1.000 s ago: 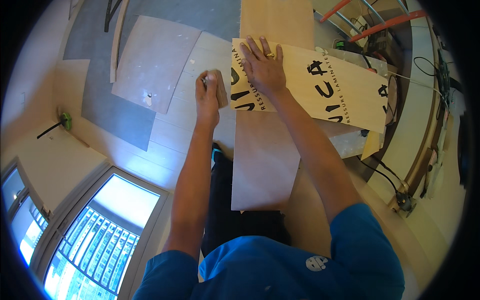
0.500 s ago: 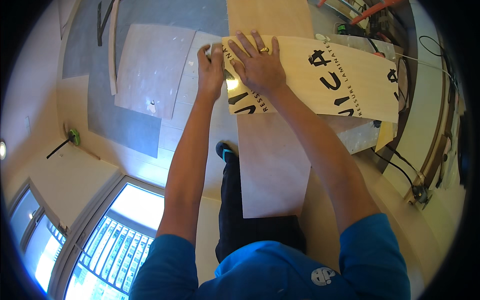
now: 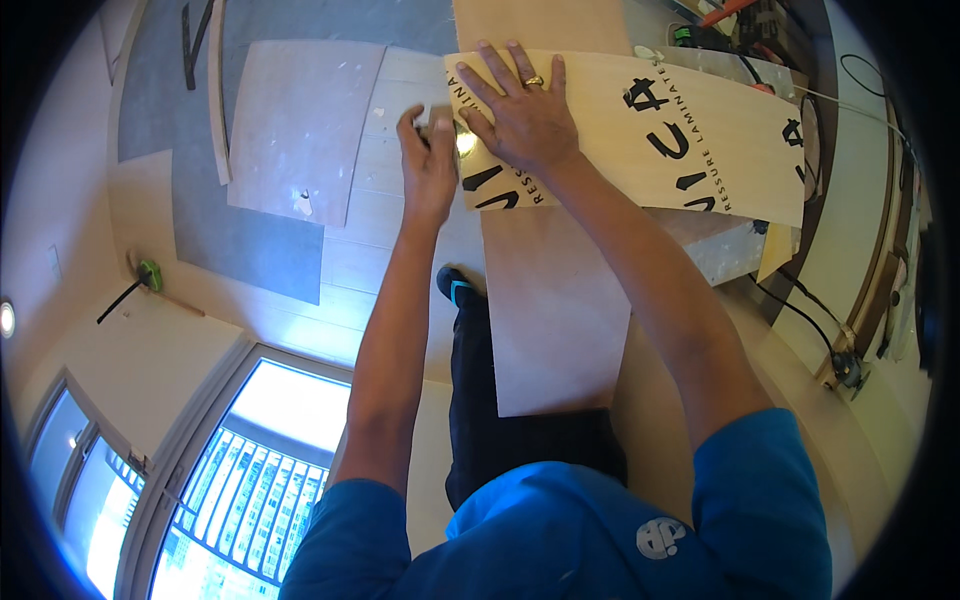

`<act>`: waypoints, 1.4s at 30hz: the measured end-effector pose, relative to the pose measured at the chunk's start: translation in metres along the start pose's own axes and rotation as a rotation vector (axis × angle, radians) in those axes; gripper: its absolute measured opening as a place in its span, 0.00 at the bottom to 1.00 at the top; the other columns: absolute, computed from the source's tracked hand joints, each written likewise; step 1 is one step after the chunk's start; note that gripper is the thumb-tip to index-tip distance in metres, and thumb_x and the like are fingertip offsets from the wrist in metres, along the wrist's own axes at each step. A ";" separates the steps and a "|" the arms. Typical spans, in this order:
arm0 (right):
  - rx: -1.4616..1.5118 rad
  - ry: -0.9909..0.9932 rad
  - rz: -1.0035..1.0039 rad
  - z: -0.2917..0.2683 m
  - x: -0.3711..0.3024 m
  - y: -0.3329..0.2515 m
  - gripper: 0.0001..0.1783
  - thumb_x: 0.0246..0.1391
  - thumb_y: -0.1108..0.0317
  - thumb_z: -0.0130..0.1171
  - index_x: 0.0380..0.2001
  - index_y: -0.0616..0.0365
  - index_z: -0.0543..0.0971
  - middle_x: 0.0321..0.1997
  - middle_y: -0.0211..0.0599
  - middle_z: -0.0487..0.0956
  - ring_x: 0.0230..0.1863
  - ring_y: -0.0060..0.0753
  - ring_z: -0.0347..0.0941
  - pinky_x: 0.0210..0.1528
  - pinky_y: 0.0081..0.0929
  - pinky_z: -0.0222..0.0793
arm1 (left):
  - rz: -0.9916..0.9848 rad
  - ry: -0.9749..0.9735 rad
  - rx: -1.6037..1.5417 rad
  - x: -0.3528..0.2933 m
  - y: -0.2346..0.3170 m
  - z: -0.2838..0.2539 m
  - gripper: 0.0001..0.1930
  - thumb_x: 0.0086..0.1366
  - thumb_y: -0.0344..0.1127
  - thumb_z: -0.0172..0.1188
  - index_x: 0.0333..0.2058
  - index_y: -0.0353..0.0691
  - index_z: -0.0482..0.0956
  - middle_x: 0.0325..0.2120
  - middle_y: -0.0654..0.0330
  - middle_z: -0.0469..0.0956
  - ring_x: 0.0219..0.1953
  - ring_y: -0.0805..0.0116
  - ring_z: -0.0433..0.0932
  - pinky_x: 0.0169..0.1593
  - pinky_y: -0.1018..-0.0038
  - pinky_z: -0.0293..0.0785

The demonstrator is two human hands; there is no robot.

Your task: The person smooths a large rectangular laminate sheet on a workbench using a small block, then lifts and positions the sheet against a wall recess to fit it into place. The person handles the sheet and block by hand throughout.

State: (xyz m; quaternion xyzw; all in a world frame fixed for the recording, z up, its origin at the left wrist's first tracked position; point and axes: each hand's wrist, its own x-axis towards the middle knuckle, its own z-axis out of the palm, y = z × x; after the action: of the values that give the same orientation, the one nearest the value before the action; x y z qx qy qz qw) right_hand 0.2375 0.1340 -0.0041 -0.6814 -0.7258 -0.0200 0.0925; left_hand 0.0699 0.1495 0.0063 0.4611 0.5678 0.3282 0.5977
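A pale yellow laminate sheet [image 3: 600,160] with black printed lettering lies across a longer plain wooden board [image 3: 555,310]. My right hand [image 3: 530,115], a gold ring on one finger, is spread flat on the sheet near its left end, fingers pointing away. Against the sheet's left edge, my left hand [image 3: 428,165] is closed around a small brownish block [image 3: 440,117]. The fingers hide most of this block, so its exact kind is unclear. A shiny bright patch shows on the sheet beside that hand.
Left on the floor lie a whitish panel [image 3: 300,130] and grey sheeting [image 3: 245,250]. A green tool [image 3: 149,273] sits by the wall, above a glazed door [image 3: 250,470]. At the right are cables and a small power tool [image 3: 848,369]. My foot [image 3: 455,283] is beside the board.
My left hand has slid toward me along the sheet's left edge with the block. The right hand stays flat on the sheet. The whole view has shifted slightly.
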 end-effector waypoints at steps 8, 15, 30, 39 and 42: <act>0.061 -0.034 0.051 -0.009 -0.017 -0.031 0.34 0.70 0.35 0.45 0.74 0.29 0.69 0.84 0.31 0.56 0.83 0.51 0.47 0.73 0.84 0.40 | 0.003 0.043 -0.053 0.059 0.039 0.000 0.41 0.74 0.59 0.57 0.69 0.30 0.57 0.54 0.46 0.72 0.52 0.61 0.74 0.54 0.66 0.76; 0.019 -0.040 0.069 -0.004 -0.020 -0.024 0.33 0.70 0.34 0.42 0.74 0.25 0.69 0.85 0.29 0.54 0.84 0.48 0.43 0.74 0.83 0.36 | -0.002 0.016 0.054 -0.026 -0.005 -0.013 0.40 0.75 0.60 0.56 0.69 0.30 0.57 0.55 0.46 0.72 0.54 0.59 0.75 0.56 0.66 0.75; 0.136 -0.105 0.041 -0.028 -0.011 -0.030 0.37 0.67 0.38 0.50 0.74 0.37 0.69 0.83 0.45 0.57 0.82 0.58 0.48 0.73 0.85 0.41 | 0.081 0.049 0.095 -0.006 0.013 -0.012 0.37 0.77 0.59 0.53 0.68 0.32 0.60 0.55 0.44 0.73 0.53 0.58 0.75 0.55 0.67 0.75; 0.106 -0.055 0.050 -0.027 -0.017 -0.022 0.36 0.67 0.37 0.51 0.73 0.40 0.72 0.82 0.45 0.57 0.82 0.59 0.48 0.73 0.85 0.41 | -0.117 -0.009 0.019 -0.088 -0.005 -0.016 0.37 0.77 0.59 0.52 0.68 0.32 0.60 0.54 0.47 0.73 0.52 0.62 0.75 0.53 0.69 0.76; 0.137 -0.048 0.033 -0.029 -0.009 -0.028 0.36 0.66 0.38 0.51 0.72 0.40 0.72 0.82 0.45 0.57 0.82 0.59 0.49 0.73 0.85 0.41 | 0.073 0.031 0.119 -0.015 0.003 -0.016 0.36 0.77 0.59 0.51 0.67 0.32 0.61 0.54 0.46 0.73 0.52 0.62 0.75 0.52 0.70 0.76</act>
State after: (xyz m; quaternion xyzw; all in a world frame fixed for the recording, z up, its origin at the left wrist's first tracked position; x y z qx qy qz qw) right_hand 0.2139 0.1190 0.0261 -0.6855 -0.7162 0.0477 0.1219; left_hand 0.0529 0.1394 0.0156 0.5109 0.5783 0.3228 0.5480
